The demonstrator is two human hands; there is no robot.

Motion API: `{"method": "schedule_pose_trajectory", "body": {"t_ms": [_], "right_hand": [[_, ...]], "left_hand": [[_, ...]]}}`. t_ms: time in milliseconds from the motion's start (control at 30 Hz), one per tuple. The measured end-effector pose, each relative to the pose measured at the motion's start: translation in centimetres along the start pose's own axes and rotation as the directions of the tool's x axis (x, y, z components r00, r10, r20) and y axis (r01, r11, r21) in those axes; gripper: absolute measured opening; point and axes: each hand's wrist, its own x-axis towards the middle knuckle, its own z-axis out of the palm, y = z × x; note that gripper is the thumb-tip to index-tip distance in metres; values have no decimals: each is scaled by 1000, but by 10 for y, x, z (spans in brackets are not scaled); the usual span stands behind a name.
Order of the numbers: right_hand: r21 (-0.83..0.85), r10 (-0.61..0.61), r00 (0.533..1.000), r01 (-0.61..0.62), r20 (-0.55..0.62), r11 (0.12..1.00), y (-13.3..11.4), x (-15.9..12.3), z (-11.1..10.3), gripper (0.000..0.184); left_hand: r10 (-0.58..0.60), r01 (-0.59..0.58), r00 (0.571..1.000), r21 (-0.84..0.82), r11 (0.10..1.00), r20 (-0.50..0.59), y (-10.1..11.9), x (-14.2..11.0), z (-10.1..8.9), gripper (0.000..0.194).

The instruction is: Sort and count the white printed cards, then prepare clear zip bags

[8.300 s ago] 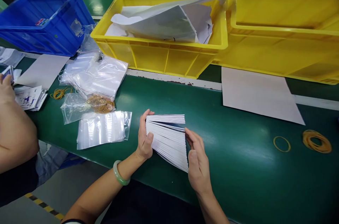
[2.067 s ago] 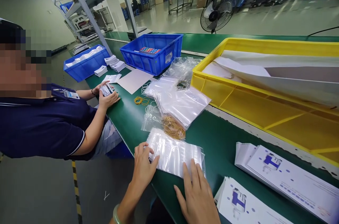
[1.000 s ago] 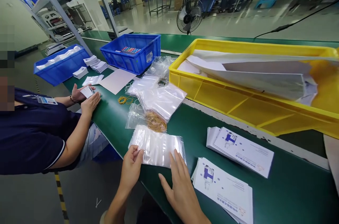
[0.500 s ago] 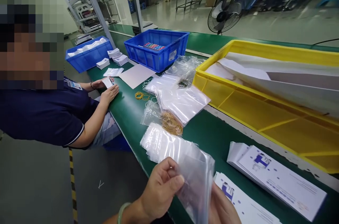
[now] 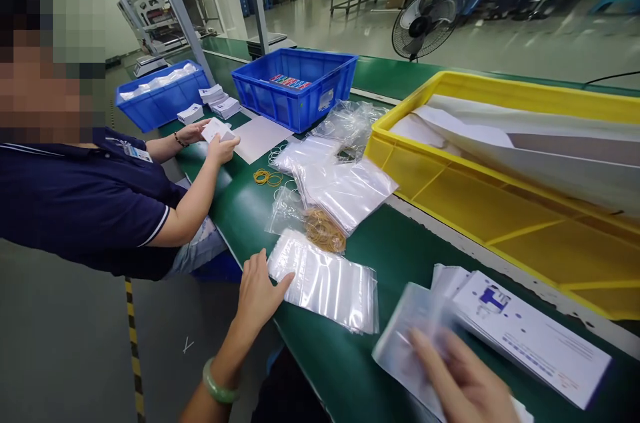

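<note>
My left hand (image 5: 260,293) lies open, fingers flat against the near left edge of a stack of clear zip bags (image 5: 327,283) on the green table (image 5: 400,243). My right hand (image 5: 463,383), blurred by motion, has a single clear bag (image 5: 403,343) under its fingers at the bottom right. That bag overlaps the near end of a stack of white printed leaflets (image 5: 530,336) with a blue figure on them.
A co-worker in a dark blue shirt (image 5: 85,203) sits at left with a small white card (image 5: 217,129) in both hands. Larger clear bags (image 5: 345,189), a bag of rubber bands (image 5: 325,233) and loose bands (image 5: 267,177) lie beyond. A yellow bin (image 5: 500,209) and two blue bins (image 5: 295,86) stand behind.
Half a second ago both hands held one clear bag up near me. Now my right hand has carried it right over the leaflets, and my left hand has dropped onto the bag stack.
</note>
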Motion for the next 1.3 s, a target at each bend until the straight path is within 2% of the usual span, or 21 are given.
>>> {"method": "schedule_pose_trajectory", "body": {"t_ms": [67,133,233,333,433,500,667,767,867,933,1000,1067,1133,1233,1300], "right_hand": [[-237,-177,976,202,125,950,-10,5,32,40],[-395,-256,942,324,215,860,-12,13,63,41],[-481,-311,909,411,276,774,-4,19,94,42],[-488,-359,884,466,301,738,5,16,108,38],[-468,-382,873,486,304,738,7,11,110,33],[-439,-369,870,485,326,756,5,9,109,32],[-385,-360,858,492,366,781,7,5,109,55],[-452,-374,840,531,394,717,11,1,112,58],[-465,-396,789,603,470,649,13,-2,117,51],[-456,-441,754,650,487,608,14,-3,118,46],[-451,-515,728,685,452,572,15,-3,115,37],[-473,-605,709,699,362,536,16,1,107,29],[-579,-638,726,644,257,500,15,7,93,30],[-765,-554,819,452,151,458,10,17,73,26],[-817,-477,869,367,131,444,4,23,66,21]], "left_hand": [[25,-27,999,129,991,20,7,5,4,69],[31,-42,998,201,979,58,15,7,7,59],[43,-67,991,196,978,123,20,5,9,35],[102,-116,985,98,988,136,20,0,11,15],[156,-153,978,-35,988,138,20,-5,12,3],[165,-149,978,-125,981,129,19,-8,12,8],[138,-116,987,-248,962,77,15,-13,14,13],[88,-50,989,-297,953,117,20,-15,12,23],[18,52,986,-404,913,167,29,-17,11,36],[-10,79,987,-429,900,161,31,-17,13,52],[-13,61,992,-393,918,123,29,-15,16,66],[-8,33,997,-341,940,75,23,-13,20,68],[-3,19,999,-315,949,51,17,-12,23,63],[-19,37,998,-300,953,61,13,-11,25,62],[-42,63,996,-297,953,79,14,-12,23,63]]}}
